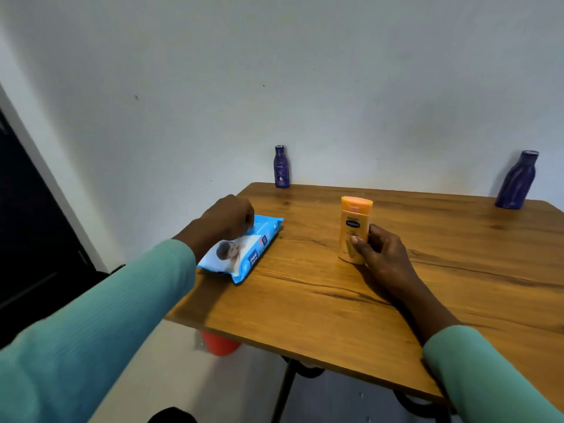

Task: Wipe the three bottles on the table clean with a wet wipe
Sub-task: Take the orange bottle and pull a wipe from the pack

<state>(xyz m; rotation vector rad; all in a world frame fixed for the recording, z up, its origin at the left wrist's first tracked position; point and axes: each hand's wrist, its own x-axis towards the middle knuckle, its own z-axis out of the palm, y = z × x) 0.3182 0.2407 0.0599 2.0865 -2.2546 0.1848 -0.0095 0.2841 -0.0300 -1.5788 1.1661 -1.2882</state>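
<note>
An orange lotion bottle stands upright near the middle of the wooden table. My right hand grips its lower part from the right. A small dark blue bottle stands at the far left corner by the wall. A larger dark blue bottle stands at the far right. A blue pack of wet wipes lies at the table's left edge. My left hand rests on top of the pack with curled fingers pinching at its opening; no wipe shows.
A white wall runs right behind the table. An orange-red object sits on the floor under the table's near left corner. Black metal table legs show below. A dark doorway is at the left.
</note>
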